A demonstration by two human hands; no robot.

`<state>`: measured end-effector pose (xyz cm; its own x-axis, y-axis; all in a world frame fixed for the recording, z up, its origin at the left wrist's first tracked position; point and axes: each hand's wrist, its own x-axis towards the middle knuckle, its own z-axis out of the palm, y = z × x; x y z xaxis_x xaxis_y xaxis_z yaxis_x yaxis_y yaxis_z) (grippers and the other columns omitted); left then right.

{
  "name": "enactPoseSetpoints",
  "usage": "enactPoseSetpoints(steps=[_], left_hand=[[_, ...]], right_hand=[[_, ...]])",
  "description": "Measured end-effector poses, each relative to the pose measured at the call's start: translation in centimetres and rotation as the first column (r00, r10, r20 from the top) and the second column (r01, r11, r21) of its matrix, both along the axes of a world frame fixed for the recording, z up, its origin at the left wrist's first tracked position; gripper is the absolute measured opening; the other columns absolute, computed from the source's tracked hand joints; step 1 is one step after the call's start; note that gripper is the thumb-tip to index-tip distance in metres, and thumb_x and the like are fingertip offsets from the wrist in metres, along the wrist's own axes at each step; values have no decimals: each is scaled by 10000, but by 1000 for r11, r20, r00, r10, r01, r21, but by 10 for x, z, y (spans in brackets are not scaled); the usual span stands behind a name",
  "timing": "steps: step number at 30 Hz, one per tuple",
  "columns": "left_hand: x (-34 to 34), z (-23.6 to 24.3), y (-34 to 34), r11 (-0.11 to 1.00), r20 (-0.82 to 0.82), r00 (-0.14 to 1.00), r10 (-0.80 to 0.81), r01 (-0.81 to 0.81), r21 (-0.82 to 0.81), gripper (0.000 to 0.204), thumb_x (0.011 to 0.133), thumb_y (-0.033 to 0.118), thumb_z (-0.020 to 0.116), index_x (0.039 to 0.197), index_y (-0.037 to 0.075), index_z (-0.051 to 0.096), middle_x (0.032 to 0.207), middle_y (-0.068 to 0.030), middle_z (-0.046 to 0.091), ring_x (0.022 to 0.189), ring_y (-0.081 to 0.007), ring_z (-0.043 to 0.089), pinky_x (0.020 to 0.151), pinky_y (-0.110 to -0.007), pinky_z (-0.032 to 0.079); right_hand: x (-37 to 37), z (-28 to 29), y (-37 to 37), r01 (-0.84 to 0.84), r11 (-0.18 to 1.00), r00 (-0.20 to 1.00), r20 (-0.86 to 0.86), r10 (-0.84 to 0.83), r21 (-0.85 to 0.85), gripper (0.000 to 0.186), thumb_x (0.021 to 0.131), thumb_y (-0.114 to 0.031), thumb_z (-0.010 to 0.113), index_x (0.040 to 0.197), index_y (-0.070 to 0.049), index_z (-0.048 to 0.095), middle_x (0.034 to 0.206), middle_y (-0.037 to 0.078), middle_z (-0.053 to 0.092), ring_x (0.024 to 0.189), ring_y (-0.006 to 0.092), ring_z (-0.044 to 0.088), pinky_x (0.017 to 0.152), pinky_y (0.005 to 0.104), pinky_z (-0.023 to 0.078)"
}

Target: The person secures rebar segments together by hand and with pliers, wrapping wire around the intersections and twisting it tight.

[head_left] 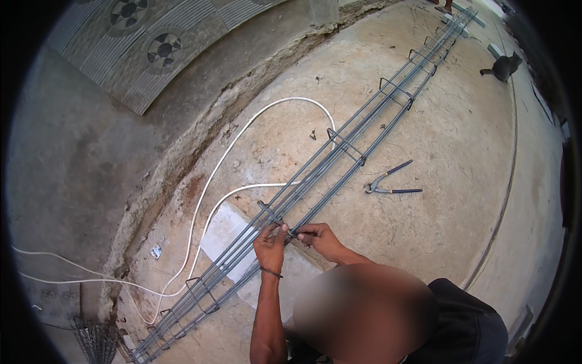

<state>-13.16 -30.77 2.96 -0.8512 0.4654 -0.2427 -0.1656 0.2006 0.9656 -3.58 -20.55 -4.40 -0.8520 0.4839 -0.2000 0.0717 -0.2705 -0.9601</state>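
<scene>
A long rebar cage [339, 145] of ribbed steel bars and square stirrups runs diagonally from lower left to upper right. At a stirrup corner on its near side, both my hands work close together. My left hand [271, 250], with a dark band at the wrist, has its thumb and fingers closed on the cage. Just to its right, my right hand [319, 239] pinches at the same joint; whatever lies between its fingertips is too small to make out. On the ground to the right lie end-cutting pincers [393, 182], their dark handles spread apart.
Pale blocks [227, 233] sit beneath the cage near my hands. A white cable [212, 176] loops over the ground on the left. A dark cat [504, 67] sits far right, and another person's feet [445, 8] show at the top. Dark bent rods [94, 340] lie lower left.
</scene>
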Motion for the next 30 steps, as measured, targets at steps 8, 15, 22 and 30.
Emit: enactPoseSetpoints(steps=[8,15,22,30], left_hand=[[-6,-16,-27,991,-57,990,-131,129,-35,156,850,78,685,973,-16,706,822,-67,673,702,-101,583,633,-226,458],[-14,-11,-38,906,-307,852,-424,398,-145,191,808,-59,650,987,-16,703,981,-129,701,879,-170,654,810,-276,511],[-11,-18,-45,900,-417,799,-435,403,-166,182,792,-58,654,960,-6,700,993,-168,691,880,-195,666,762,-304,525],[-31,-18,-50,842,-465,716,-521,522,-140,172,732,-37,699,904,-30,693,999,-161,686,845,-226,669,740,-321,526]], right_hand=[[0,24,0,-59,923,995,52,85,-381,97,865,-15,599,889,53,663,724,53,613,605,134,573,562,272,481],[-13,71,8,45,918,962,265,67,-395,110,827,18,592,789,105,647,700,128,652,606,164,624,539,284,512],[-33,94,20,-280,835,946,285,155,473,167,691,-32,641,840,43,647,682,167,641,642,235,652,566,329,507],[-81,114,37,-654,615,752,467,465,441,311,621,-13,599,929,28,598,694,140,619,653,278,645,543,365,481]])
